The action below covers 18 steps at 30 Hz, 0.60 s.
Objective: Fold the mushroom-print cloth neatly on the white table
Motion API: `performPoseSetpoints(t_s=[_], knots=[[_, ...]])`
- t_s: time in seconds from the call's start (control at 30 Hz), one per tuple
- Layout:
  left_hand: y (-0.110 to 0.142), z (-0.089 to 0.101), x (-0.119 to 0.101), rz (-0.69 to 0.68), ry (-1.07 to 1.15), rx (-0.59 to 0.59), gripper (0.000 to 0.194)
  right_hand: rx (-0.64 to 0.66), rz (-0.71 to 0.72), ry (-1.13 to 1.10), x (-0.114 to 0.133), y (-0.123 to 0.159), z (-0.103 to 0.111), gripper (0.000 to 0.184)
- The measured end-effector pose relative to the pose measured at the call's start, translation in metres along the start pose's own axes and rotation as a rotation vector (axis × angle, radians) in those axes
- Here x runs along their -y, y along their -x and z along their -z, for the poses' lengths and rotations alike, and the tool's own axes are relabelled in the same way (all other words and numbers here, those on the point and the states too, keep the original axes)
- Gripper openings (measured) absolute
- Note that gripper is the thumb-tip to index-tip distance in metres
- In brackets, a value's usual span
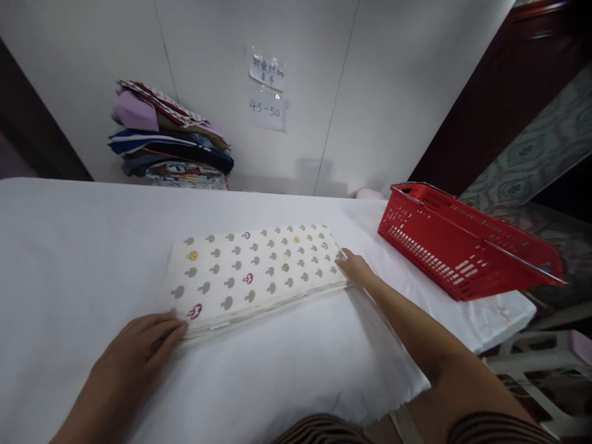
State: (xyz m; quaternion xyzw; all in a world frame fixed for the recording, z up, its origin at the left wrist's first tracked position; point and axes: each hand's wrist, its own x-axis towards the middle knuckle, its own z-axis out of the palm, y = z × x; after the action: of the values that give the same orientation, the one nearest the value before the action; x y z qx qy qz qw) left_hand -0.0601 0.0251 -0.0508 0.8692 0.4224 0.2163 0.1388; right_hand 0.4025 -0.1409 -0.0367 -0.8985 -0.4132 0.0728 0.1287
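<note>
A folded cloth (259, 265), cream with grey mushroom prints and a few coloured ones, lies flat on the white-covered table (83, 259). It is a long rectangle, with several layers showing along its near edge. My left hand (143, 342) is closed on the near left corner, fingers on top and thumb by the near edge. At the other end, my right hand (357, 269) grips the right edge near its corner, its fingertips partly hidden by the cloth.
A red plastic basket (453, 240) with metal handles stands at the table's right. Folded clothes (171, 139) are stacked at the back left against the wall. Handwritten paper signs (268, 111) hang on the wall. A white plastic stool (541, 364) is at the lower right.
</note>
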Motion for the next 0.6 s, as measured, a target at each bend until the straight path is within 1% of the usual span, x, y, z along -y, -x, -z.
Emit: performPoseSetpoints(t_s=[0.13,0.3,0.4,0.43,0.5,0.57,0.6], knots=[[0.001,0.004,-0.006,-0.017,-0.025,0.048,0.044,-0.006,-0.031,0.031,0.002,0.006,0.002,0.061],[0.001,0.009,-0.015,-0.081,-0.049,0.020,0.042,-0.033,-0.038,0.139,0.002,0.011,-0.004,0.059],[0.000,0.009,-0.016,-0.150,-0.100,-0.011,0.040,-0.106,-0.012,0.118,0.000,0.015,-0.005,0.060],[0.000,0.009,-0.016,-0.173,-0.128,-0.022,0.039,-0.146,0.027,0.093,-0.001,0.017,-0.005,0.058],[0.001,0.009,-0.020,-0.209,-0.194,-0.045,0.038,-0.240,0.171,0.029,0.000,0.024,-0.003,0.051],[0.002,0.010,-0.030,-0.263,-0.254,-0.047,0.037,-0.281,0.385,-0.045,0.004,0.034,-0.001,0.041],[0.002,0.010,-0.037,-0.299,-0.273,-0.034,0.037,-0.267,0.496,-0.077,0.008,0.040,-0.001,0.037]])
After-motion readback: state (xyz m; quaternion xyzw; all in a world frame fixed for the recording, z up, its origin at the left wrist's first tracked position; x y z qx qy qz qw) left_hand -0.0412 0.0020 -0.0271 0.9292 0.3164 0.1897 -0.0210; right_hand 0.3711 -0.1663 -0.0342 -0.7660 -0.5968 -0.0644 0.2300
